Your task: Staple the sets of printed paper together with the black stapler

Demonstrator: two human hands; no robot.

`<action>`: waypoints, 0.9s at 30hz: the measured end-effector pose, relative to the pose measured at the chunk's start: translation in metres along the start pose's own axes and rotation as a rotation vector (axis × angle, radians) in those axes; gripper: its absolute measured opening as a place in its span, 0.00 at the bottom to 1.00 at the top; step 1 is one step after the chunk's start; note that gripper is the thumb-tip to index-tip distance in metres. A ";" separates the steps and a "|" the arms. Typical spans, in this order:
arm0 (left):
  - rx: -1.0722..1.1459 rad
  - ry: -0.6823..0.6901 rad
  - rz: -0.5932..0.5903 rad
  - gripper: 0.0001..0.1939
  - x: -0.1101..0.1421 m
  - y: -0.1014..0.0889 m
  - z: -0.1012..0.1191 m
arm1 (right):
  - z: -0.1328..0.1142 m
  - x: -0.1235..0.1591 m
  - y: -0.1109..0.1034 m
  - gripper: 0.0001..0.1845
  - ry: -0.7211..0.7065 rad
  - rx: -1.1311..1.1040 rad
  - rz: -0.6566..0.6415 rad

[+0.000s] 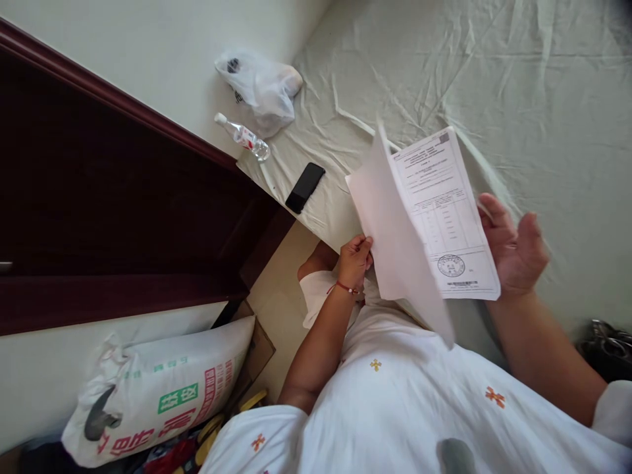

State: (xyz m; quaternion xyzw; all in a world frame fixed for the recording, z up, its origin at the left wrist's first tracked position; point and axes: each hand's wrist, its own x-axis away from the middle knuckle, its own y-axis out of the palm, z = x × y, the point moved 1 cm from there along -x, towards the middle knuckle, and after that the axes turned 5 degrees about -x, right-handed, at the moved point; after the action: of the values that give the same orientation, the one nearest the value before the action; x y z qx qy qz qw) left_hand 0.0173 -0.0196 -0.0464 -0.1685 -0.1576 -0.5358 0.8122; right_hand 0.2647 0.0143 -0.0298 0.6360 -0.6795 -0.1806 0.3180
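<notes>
A sheaf of printed papers (449, 227) lies spread before me. The right-hand page carries small text, a table, an oval stamp and a barcode. A blank-backed sheet (395, 217) stands up across the middle, its upper edge slightly blurred. My left hand (354, 262), with a red string bracelet on the wrist, has its thumb and fingers closed on the left edge of the papers. At the right edge is my right hand (516, 250), palm up and thumb apart from the page. Its fingers are loosely bent beside that edge, partly hidden by the page.
A black phone (305, 187), a clear plastic bottle (244, 138) lying on its side and a white plastic bag (264, 89) rest on the sheet-covered bed (557, 131). A printed white sack (162, 388) leans at lower left, below a dark wooden panel (113, 184). A black item (607, 349) lies far right.
</notes>
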 end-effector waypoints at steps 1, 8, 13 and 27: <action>0.009 0.034 -0.012 0.23 -0.001 0.000 0.000 | -0.002 -0.003 -0.002 0.27 -0.046 0.011 0.027; 0.013 0.121 -0.025 0.31 -0.002 0.000 0.000 | 0.006 -0.012 -0.018 0.17 -0.230 0.633 0.215; 0.023 0.138 -0.011 0.31 -0.002 0.000 0.002 | 0.009 -0.010 -0.018 0.08 -0.265 0.976 0.244; 0.053 0.117 0.024 0.21 -0.003 0.001 0.003 | -0.006 -0.004 -0.011 0.12 -0.279 1.362 0.121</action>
State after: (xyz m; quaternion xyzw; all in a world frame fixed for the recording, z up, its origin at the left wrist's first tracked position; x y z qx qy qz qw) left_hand 0.0174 -0.0156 -0.0450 -0.1174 -0.1220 -0.5306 0.8305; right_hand 0.2771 0.0182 -0.0338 0.6255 -0.7105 0.2235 -0.2323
